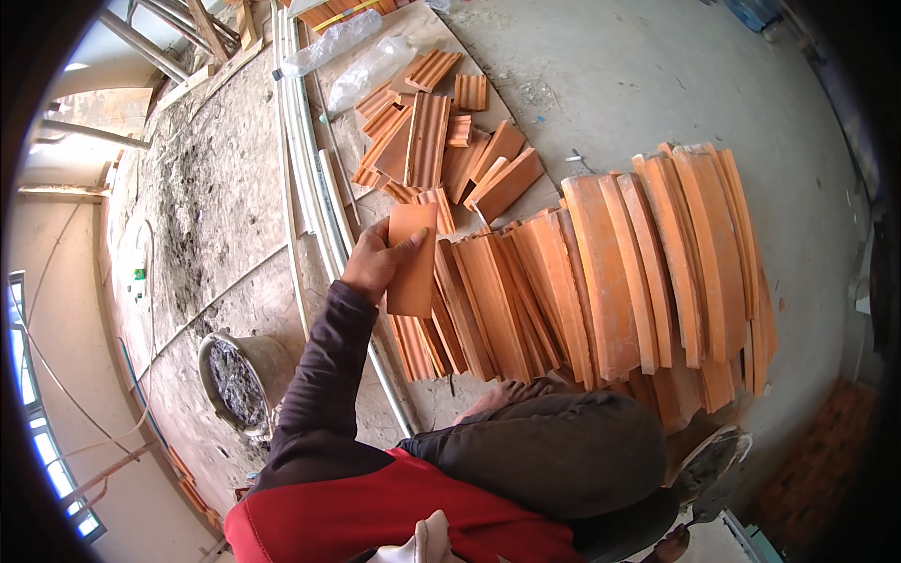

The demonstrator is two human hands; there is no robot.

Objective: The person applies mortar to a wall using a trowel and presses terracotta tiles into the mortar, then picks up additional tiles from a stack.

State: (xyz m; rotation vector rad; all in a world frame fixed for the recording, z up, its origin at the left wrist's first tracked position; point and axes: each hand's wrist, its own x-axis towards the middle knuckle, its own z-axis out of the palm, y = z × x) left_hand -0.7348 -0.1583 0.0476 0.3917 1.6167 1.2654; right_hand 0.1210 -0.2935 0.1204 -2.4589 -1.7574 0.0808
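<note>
1. Head view: left hand (374,263) grips a flat orange clay tile piece (413,261), thumb across its face, fingers behind. Tile is lifted clear, hanging over the near end of the stacked row.
2. Right hand (493,399): only a bit shows past the knee, low by the tile row. Can't tell whether it's closed or what it touches.
3. Just beside the held tile: long row of orange tiles (610,281) standing on edge, leaning against each other, fanning out to the right.
4. Beyond it: loose pile of ribbed tile offcuts (441,141) on a board, unsorted, some overlapping.
5. Progress, my read: one piece in hand, big row still standing, offcut pile untouched. Looks like most of the stock is still to be handled.
6. Outward: pale pipes (310,188) lying along the floor to the left, bucket of grey mortar (235,380) near the left elbow, trowel (709,469) at lower right, bare concrete floor (610,75).
</note>
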